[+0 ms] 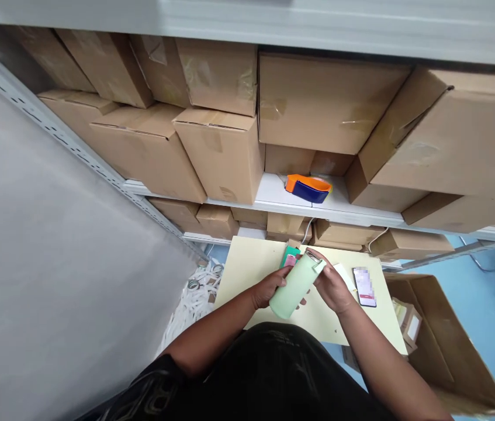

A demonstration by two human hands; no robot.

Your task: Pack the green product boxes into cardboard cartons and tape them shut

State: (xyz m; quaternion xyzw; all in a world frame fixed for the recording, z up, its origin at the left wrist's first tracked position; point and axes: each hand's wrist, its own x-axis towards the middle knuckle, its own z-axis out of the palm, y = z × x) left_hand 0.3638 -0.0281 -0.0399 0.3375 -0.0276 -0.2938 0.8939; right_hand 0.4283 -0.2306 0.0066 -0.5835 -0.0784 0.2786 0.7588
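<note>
From the head view, we see the bottle (pixel 294 287), pale green, held up over the table (pixel 247 263) and tilted, its top toward the upper right. We find the left hand (pixel 270 287) partly closed round the bottle's side, thumb along it. The right hand (pixel 331 284) is half curled about the top end, fingers against it; we cannot tell how firmly it grips, as the bottle hides part of it.

Just beyond the bottle we see a green box (pixel 290 256) on the table. To the right of the right hand lies a phone (pixel 364 286), screen up and lit. Past the table's right edge we see an open carton (pixel 453 327) with parcels (pixel 407 321) inside. On the shelf (pixel 269 190) beyond, an orange and blue object (pixel 308 188) sits among closed boxes (pixel 218 155).
</note>
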